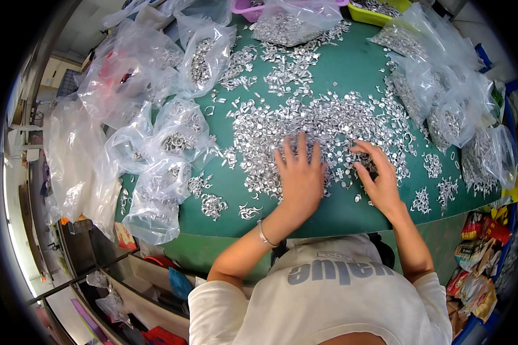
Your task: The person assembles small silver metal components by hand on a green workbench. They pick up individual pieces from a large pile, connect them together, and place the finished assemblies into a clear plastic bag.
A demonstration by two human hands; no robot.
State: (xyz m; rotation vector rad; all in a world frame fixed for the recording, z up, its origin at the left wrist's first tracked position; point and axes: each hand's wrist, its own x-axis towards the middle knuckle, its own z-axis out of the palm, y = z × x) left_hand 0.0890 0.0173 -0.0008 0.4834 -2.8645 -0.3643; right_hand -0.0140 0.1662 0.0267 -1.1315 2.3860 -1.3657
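Observation:
A broad heap of small silvery metal pieces [305, 115] is spread over the green tabletop [351, 52]. My left hand [302, 178] lies palm down on the near part of the heap, its fingers stretched and spread. A metal bangle [263, 234] circles that wrist. To its right, my right hand [380, 178] rests at the heap's edge with thumb and forefinger curved apart. Loose pieces lie beside and beneath its fingers, and I see none gripped. Small separate piles, such as one of hook-like pieces [248, 211], sit along the near edge.
Clear plastic bags of metal pieces [181, 129] crowd the left side. More filled bags [449, 115] line the right. A purple basket [244, 10] and a yellow-green basket [374, 16] stand at the far edge. Colourful packets [475, 253] are stacked low on the right.

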